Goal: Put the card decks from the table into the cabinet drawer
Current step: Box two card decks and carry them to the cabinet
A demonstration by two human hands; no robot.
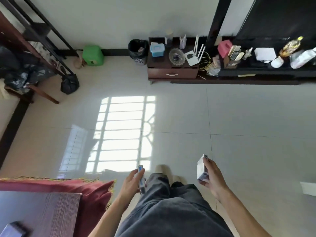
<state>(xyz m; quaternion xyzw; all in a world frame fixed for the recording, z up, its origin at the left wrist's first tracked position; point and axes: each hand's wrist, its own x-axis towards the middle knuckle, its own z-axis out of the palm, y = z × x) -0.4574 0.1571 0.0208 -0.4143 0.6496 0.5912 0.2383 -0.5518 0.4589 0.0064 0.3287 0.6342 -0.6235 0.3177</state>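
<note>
My left hand [130, 183] grips a blue-and-white card deck [141, 179], seen edge-on beside my leg. In my right hand [212, 178] is a second boxed card deck [201, 168], white with a dark end, held upright. The table [39, 212] with a dark wood-grain top is at the lower left. Across the tiled floor stands the small dark brown cabinet [159, 63]. Its drawer [172, 73] with a pale curved handle is closed.
On the cabinet top sit a blue box [157, 48], a glass dish [177, 56] and a white router [195, 55]. A black bin [138, 49] and green stool [93, 55] stand to its left. A cluttered low black shelf [266, 72] runs right. A red cloth [89, 190] drapes beside the table.
</note>
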